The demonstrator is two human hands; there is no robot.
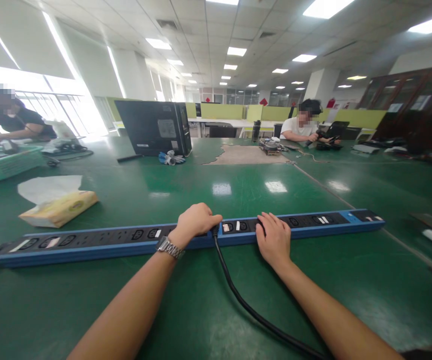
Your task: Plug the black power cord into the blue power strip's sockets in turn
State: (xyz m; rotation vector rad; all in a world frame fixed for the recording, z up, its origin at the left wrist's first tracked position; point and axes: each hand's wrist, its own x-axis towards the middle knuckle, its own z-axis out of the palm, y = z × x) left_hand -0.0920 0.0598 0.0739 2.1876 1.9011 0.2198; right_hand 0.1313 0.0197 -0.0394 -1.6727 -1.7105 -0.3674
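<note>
A long blue and black power strip [114,236] with several sockets and small white labels lies across the green table. My left hand [197,222], with a metal watch at the wrist, is closed over the strip's middle, its thumb on the black plug at the end of a power cord [231,280]. The plug is mostly hidden beneath the fingers, so how deep it sits in the socket cannot be seen. To the right, my right hand [274,237] grips the strip with curled fingers over its top. The cord curves down between my forearms.
A tissue pack [60,207] lies at left, near a green basket [9,165]. Farther back are a black computer case [152,127], gloves [171,158] and a bare patch in the table covering [246,155]. Two people sit at the far left and back right.
</note>
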